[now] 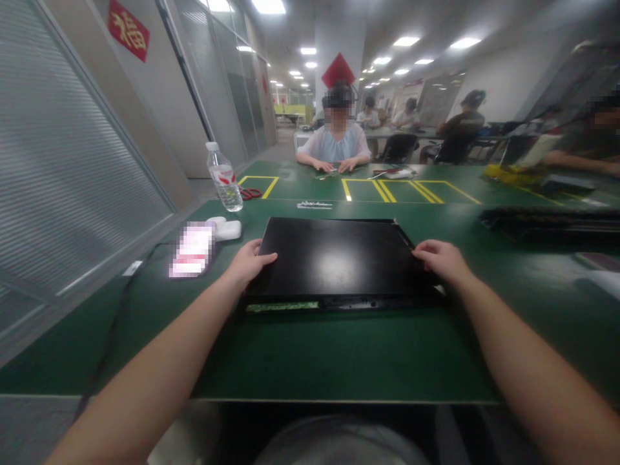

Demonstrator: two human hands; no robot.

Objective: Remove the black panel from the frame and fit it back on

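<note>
A flat black panel [334, 258] lies on the green table [310, 361] in front of me, with a green circuit strip showing along its near edge. My left hand [249, 261] grips the panel's left edge, fingers curled over the rim. My right hand [440, 258] holds the right edge the same way. Both forearms reach in from the bottom corners.
A water bottle [224, 177], a white object [227, 229] and a pink item [192, 252] sit at the left, with a black cable [116, 323]. Red scissors [249, 192] lie behind. A dark tray [552, 223] is at the right. People sit at the far side.
</note>
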